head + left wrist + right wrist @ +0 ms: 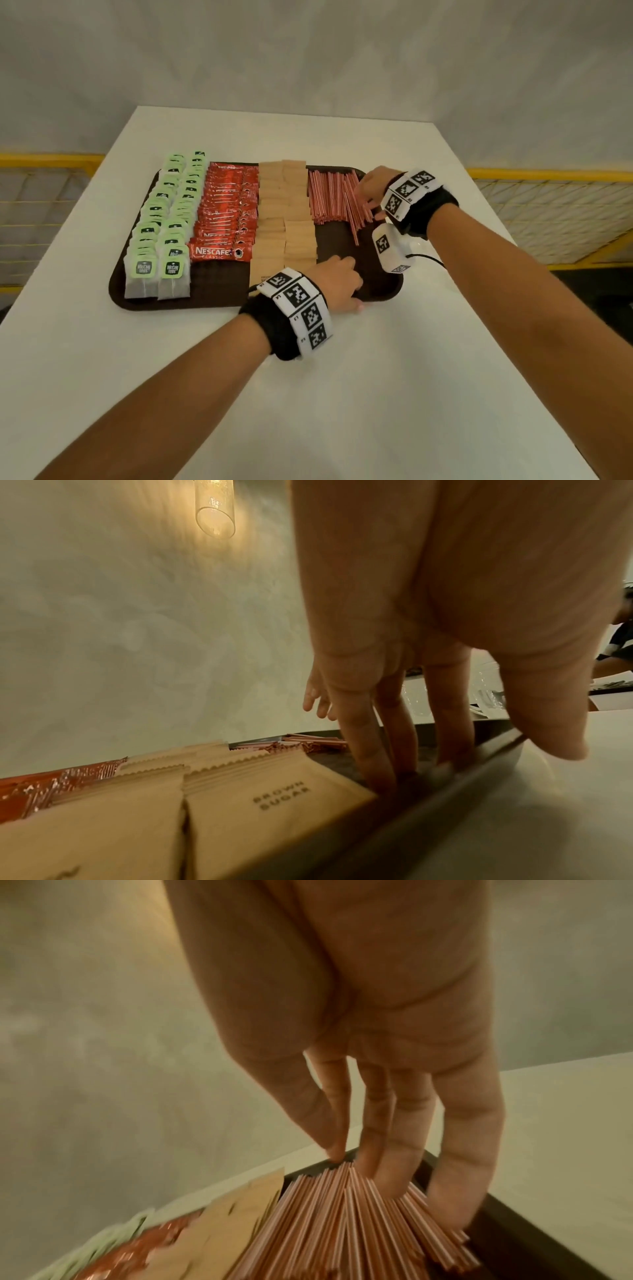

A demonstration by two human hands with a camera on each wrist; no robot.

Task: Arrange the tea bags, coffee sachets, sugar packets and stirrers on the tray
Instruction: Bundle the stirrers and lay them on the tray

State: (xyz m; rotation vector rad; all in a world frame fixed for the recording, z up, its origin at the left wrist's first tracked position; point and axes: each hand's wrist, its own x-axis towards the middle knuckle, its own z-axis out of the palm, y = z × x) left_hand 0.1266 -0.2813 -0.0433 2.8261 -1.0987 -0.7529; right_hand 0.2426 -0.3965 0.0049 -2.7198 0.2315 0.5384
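A dark brown tray (219, 305) holds two rows of green-tagged tea bags (164, 219), red coffee sachets (226, 212), two columns of brown sugar packets (284, 212) and red-striped stirrers (332, 198) at its right. My left hand (352, 284) rests at the tray's near right, its straight fingers (369, 750) pressing the bare floor beside a sugar packet (274, 804), thumb outside the rim (462, 772). My right hand (371, 207) reaches down onto the far right stirrers (342, 1218). Its straight fingers (404, 1145) poke among them, and some fan out askew.
The tray sits on a white table (376, 394), whose edges run close on both sides. Yellow railings with mesh (548, 205) stand left and right, and a pale wall lies behind. A white camera unit (394, 250) hangs under my right wrist.
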